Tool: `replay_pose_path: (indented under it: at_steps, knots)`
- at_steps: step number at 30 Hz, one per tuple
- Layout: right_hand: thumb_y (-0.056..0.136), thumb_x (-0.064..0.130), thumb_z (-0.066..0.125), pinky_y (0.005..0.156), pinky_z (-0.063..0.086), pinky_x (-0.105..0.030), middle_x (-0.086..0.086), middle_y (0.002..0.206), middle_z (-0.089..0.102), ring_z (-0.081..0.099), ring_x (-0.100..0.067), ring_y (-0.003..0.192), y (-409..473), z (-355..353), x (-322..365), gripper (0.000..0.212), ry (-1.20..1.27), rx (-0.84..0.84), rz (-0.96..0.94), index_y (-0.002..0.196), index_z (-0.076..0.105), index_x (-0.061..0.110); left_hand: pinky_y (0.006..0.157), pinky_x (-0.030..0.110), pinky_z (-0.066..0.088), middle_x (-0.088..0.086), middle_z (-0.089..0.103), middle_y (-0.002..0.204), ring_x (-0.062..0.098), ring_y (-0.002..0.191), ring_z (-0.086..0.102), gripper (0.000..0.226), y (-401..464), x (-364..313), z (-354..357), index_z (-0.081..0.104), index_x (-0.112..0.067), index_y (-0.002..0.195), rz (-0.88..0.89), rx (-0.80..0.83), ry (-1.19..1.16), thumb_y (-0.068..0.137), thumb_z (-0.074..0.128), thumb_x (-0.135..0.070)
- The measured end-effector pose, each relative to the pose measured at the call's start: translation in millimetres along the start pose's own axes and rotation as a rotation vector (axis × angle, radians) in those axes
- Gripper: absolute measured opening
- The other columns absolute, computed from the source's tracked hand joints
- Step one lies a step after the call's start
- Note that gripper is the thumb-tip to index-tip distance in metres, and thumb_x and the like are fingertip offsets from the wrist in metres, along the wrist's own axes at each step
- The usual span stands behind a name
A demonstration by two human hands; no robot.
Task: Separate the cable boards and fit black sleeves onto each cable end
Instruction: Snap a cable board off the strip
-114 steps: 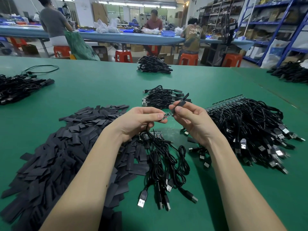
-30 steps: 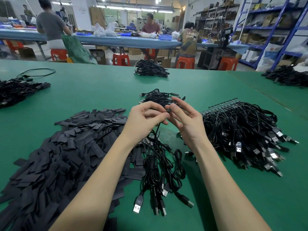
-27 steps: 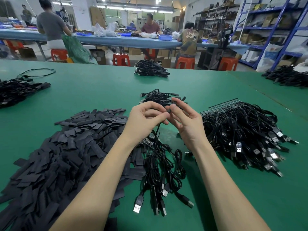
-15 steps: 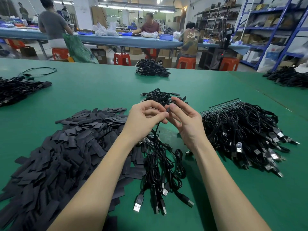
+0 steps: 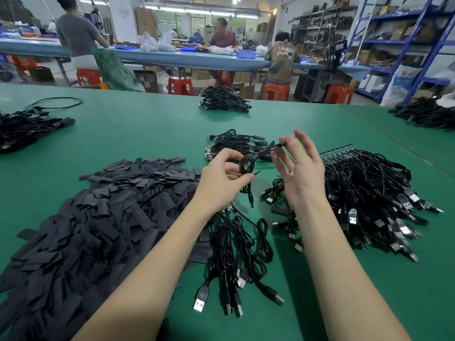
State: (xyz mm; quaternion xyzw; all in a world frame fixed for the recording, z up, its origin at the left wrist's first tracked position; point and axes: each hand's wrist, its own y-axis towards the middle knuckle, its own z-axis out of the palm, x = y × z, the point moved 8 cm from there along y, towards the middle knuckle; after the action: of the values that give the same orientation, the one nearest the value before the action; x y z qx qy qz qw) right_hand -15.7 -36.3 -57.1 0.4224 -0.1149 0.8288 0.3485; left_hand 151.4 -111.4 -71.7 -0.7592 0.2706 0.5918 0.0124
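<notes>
A: Where is the cable (image 5: 248,163) at this point?

B: Lifted above the green table (image 5: 147,129), just behind the loose bundle of USB cables (image 5: 236,252); the left hand (image 5: 221,178) pinches a small loop of it between thumb and curled fingers, and the right hand (image 5: 300,168) has its palm spread wide, fingers mostly straight, with only the upper fingertips nipping the sleeved end (image 5: 282,144)

A: So what could spoil it from here?

B: That light nip is the weak spot, I judge; the end could slip free and drop into the bundle, where it looks like every other lead; whether the sleeve is fully seated I cannot tell, it is too small and slightly blurred

A: And the left side?

B: The loop is tight; a pull between the hands could kink it, or drag the sleeve back along the wire; the dangling tail below the left hand could also snag the bundle under it

A: Anything nearby to worry about?

B: The heap of black sleeves (image 5: 93,217) lies left of the bundle, touching its edge, and the big cable pile (image 5: 369,188) lies to its right; a finished piece dropped carelessly could land among undone ones, when the small pile of cables (image 5: 234,143) behind the bundle seems the likely place for it
</notes>
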Motion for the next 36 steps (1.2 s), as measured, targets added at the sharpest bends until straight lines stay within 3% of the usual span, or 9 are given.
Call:
replay_pose_path:
  at_steps: [3, 7, 9, 11, 15, 18, 22, 27, 36]
  knots:
    - [0.098, 0.023, 0.066, 0.085, 0.06, -0.036, -0.005, 0.105, 0.076, 0.073, -0.022, 0.087, 3.5, -11.6, -5.6, 0.037, -0.012, -0.066, 0.05, 0.132, 0.052, 0.017, 0.07, 0.006, 0.049, -0.007, 0.076, 0.087, 0.001, 0.076, 0.071, 0.034, 7.5, -5.3, -6.2, 0.057, -0.023, 0.106, 0.03, -0.071, 0.001, 0.083, 0.082, -0.021]
    - [0.101, 0.017, 0.058, 0.062, 0.057, -0.025, -0.005, 0.095, 0.075, 0.067, -0.013, 0.065, -8.1, -11.6, -38.4, 0.017, -0.286, -0.119, 0.1, 0.118, 0.053, 0.013, 0.07, 0.003, 0.047, -0.013, 0.07, 0.083, -0.006, 0.068, 0.064, 0.025, 33.8, -24.1, -11.7, 0.062, -0.02, 0.099, 0.155, -0.144, 0.121, 0.083, 0.08, -0.013]
    - [0.1, 0.022, 0.059, 0.068, 0.057, -0.032, -0.001, 0.093, 0.074, 0.067, -0.015, 0.069, -14.5, -6.7, -56.8, 0.008, -0.625, -0.06, 0.036, 0.106, 0.056, 0.019, 0.074, 0.011, 0.052, -0.007, 0.068, 0.087, -0.003, 0.07, 0.061, 0.023, 56.0, -36.9, -12.0, 0.067, -0.017, 0.101, 0.237, -0.171, 0.214, 0.083, 0.078, -0.009]
    - [0.097, 0.035, 0.059, 0.082, 0.055, -0.036, 0.005, 0.09, 0.074, 0.069, -0.017, 0.082, -18.2, 4.2, -74.0, 0.01, -0.955, 0.091, -0.01, 0.097, 0.062, 0.025, 0.084, 0.027, 0.055, 0.001, 0.066, 0.097, 0.011, 0.078, 0.063, 0.023, 81.9, -46.7, -6.8, 0.069, -0.015, 0.106, 0.305, -0.16, 0.353, 0.084, 0.076, -0.008]
    - [0.092, 0.05, 0.058, 0.075, 0.045, -0.03, 0.019, 0.083, 0.069, 0.062, -0.01, 0.083, -18.1, 13.0, -90.9, 0.023, -1.305, 0.264, -0.015, 0.088, 0.068, 0.03, 0.088, 0.042, 0.051, 0.004, 0.058, 0.103, 0.026, 0.092, 0.06, 0.027, 125.4, -45.6, 11.8, 0.062, -0.015, 0.114, 0.38, -0.072, 0.597, 0.089, 0.069, -0.007]
    - [0.091, 0.052, 0.057, 0.07, 0.041, -0.028, 0.019, 0.077, 0.066, 0.061, -0.008, 0.076, -15.9, 10.1, -93.8, 0.025, -1.328, 0.252, -0.012, 0.082, 0.066, 0.031, 0.084, 0.047, 0.05, 0.008, 0.056, 0.104, 0.033, 0.094, 0.056, 0.025, 142.8, -26.3, 25.4, 0.052, -0.012, 0.112, 0.371, 0.003, 0.746, 0.09, 0.064, -0.006]
    - [0.091, 0.051, 0.058, 0.074, 0.047, -0.03, 0.019, 0.077, 0.066, 0.063, -0.01, 0.08, -14.4, 10.0, -93.8, 0.023, -1.33, 0.244, -0.011, 0.081, 0.066, 0.031, 0.088, 0.043, 0.047, 0.015, 0.06, 0.112, 0.035, 0.105, 0.055, 0.017, 151.0, 14.3, 36.6, 0.06, -0.006, 0.11, 0.272, 0.095, 0.891, 0.093, 0.057, -0.005]
    - [0.09, 0.049, 0.059, 0.077, 0.049, -0.031, 0.019, 0.075, 0.065, 0.064, -0.011, 0.083, -15.7, 11.7, -93.7, 0.021, -1.335, 0.26, -0.026, 0.077, 0.064, 0.034, 0.098, 0.04, 0.039, 0.006, 0.06, 0.124, 0.029, 0.121, 0.047, 0.023, 146.9, 17.9, 38.0, 0.065, -0.015, 0.119, 0.344, -0.003, 1.08, 0.098, 0.057, -0.02]
    - [0.088, 0.048, 0.059, 0.078, 0.049, -0.031, 0.016, 0.076, 0.068, 0.065, -0.012, 0.083, -17.2, 11.5, -92.8, 0.022, -1.346, 0.249, -0.007, 0.082, 0.07, 0.03, 0.102, 0.038, 0.036, 0.001, 0.059, 0.127, 0.025, 0.123, 0.045, 0.031, 127.5, 27.5, 37.4, 0.065, -0.022, 0.128, 0.385, 0.058, 1.022, 0.099, 0.052, -0.022]
